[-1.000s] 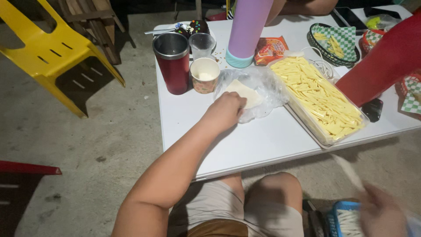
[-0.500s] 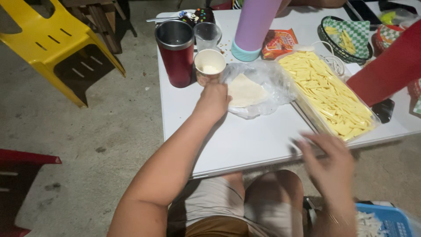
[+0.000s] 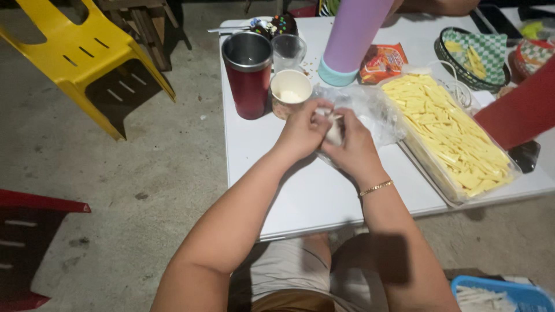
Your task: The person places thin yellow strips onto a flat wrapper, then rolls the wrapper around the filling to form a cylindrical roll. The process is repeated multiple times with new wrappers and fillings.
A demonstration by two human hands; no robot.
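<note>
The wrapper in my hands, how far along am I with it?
Done: one pale wrapper is off the stack in the clear plastic bag, and the tray of yellow strips sits beside it. In hand: left hand and right hand both pinch the wrapper over the table; whether a strip is inside is hidden. Left: the tray looks nearly full.

The bench [image 3: 300, 190] under the hands is smooth, matt white plastic. Just left of the left hand [image 3: 300, 134] stands a glossy red metal cup [image 3: 248, 78] with a bare steel rim, beside a matt paper cup [image 3: 291, 92]. Beyond the right hand [image 3: 350, 151] lies a crinkled, shiny clear plastic bag [image 3: 370, 107]. A gold metal bracelet [image 3: 376, 188] glints.
</note>
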